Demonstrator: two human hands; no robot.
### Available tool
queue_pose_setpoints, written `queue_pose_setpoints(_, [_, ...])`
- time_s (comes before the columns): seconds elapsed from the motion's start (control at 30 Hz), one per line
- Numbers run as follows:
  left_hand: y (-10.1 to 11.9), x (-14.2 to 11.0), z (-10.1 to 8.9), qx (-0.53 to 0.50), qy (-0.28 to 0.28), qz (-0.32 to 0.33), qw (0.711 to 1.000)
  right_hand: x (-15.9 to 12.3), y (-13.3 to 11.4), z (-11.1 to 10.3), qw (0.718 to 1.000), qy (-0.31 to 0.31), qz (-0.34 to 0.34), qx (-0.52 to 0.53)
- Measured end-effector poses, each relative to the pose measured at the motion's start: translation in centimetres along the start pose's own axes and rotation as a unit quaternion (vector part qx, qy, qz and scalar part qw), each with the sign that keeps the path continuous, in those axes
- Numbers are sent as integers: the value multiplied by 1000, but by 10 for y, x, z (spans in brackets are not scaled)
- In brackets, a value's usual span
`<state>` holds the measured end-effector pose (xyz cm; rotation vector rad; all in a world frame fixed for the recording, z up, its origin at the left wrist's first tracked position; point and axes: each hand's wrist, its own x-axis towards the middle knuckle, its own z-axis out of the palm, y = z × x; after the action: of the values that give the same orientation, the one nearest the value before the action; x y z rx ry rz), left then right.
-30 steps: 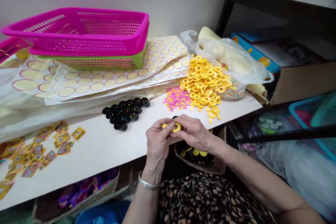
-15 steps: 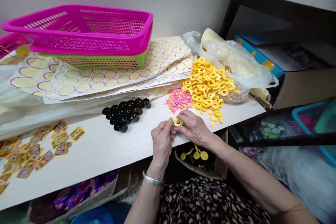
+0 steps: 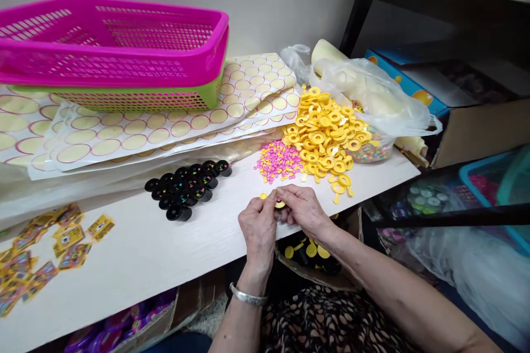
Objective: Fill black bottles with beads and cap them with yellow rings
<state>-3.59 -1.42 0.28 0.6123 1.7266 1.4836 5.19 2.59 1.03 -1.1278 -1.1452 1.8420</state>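
Snugly, a yellow ring (image 3: 280, 206) sits between left hand (image 3: 258, 223) and right hand (image 3: 305, 210).

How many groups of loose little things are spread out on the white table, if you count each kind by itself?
Heap of yellow plastic rings with little tabs: 1
Heap of tiny pink and yellow pieces: 1
Cluster of black round cups: 1
Scatter of gold rectangular printed pieces: 1
Total: 4 groups

The ring pile (image 3: 325, 121) lies right of the cylinders (image 3: 182, 197).
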Motion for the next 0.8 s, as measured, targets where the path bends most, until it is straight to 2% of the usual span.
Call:
queue_pose_setpoints(0.13, [3, 2, 2, 7, 24, 14, 1000, 2, -7, 6, 999, 9, 35, 28])
queue_pose_setpoints(0.33, [1, 10, 0, 6, -5, 0, 1000, 7, 1, 8, 999, 39, 31, 21])
queue_pose_setpoints(0.4, [0, 10, -3, 31, -21, 34, 999, 6, 5, 8, 998, 34, 28, 35])
queue_pose_setpoints(0.47, [1, 7, -6, 60, -71, 103, 990, 1, 5, 7, 997, 28, 13, 72])
queue_pose_setpoints(0.57, [2, -5, -8, 70, -153, 175, 970, -17, -2, 1, 988, 27, -13, 150])
queue_pose_setpoints(0.7, [5, -29, -4, 55, -181, 220, 957, -56, -13, -16, 973, -27, 15, 230])
queue_pose_setpoints(0.8, [11, -47, 0, 96, -222, 259, 935, -84, -15, -32, 964, -51, 25, 258])
